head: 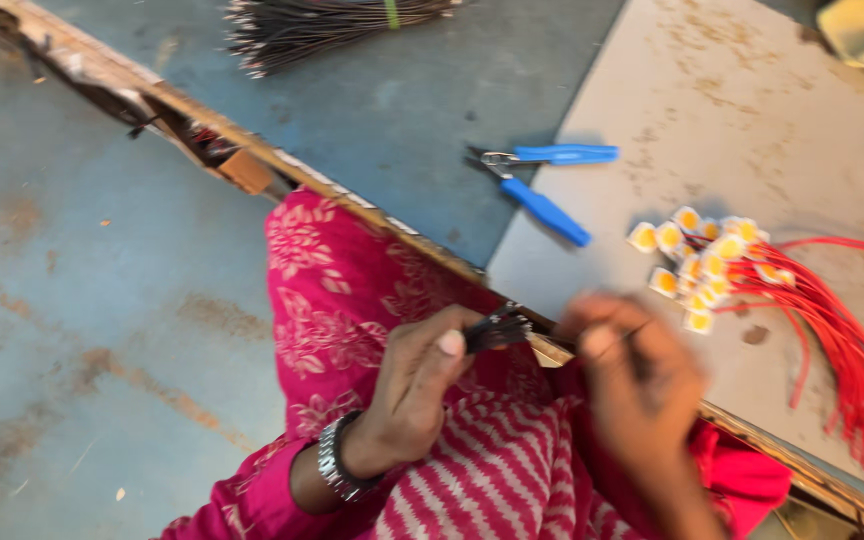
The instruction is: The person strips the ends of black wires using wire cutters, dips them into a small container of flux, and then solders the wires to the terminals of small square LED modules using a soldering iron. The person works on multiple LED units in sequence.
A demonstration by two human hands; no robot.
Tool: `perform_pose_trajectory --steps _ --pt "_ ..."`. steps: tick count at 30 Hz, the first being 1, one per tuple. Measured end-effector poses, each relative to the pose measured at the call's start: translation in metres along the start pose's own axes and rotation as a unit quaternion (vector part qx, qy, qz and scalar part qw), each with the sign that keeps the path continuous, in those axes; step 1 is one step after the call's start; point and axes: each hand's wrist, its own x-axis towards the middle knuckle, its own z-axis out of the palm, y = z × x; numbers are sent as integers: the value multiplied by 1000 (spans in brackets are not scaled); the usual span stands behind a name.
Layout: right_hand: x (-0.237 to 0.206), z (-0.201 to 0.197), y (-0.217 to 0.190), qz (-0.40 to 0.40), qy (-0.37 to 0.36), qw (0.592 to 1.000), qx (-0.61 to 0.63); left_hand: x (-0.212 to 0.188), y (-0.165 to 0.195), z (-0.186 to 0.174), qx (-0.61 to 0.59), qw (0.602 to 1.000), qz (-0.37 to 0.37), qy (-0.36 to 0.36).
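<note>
over the lap, at the table edge, the left hand pinches a small bunch of dark wires pointing right toward the right hand — blurred, fingers curled, just beside the tips — grip can't be told.

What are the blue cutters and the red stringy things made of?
Cutters: the handles look like smooth blue plastic or rubber sleeves, and the jaws are grey and shiny, likely metal. Red wires: thin, bendy strands with a glossy red coat, probably plastic; what is inside is hidden. Their white-and-yellow ends look like hard plastic.
</note>
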Motion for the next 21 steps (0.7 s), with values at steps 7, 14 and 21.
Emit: perform_pose_trajectory --steps 7,14,21 --pt "-85 -47 57 16 -43 980 193 8 6 76 71 990 57 -112" --pt "-153 -116 119 -7 62 976 208 2 -21 159 94 949 109 -281" --pt "-193 -165 158 59 149 909 385 -10 -47 224 124 939 117 -300"
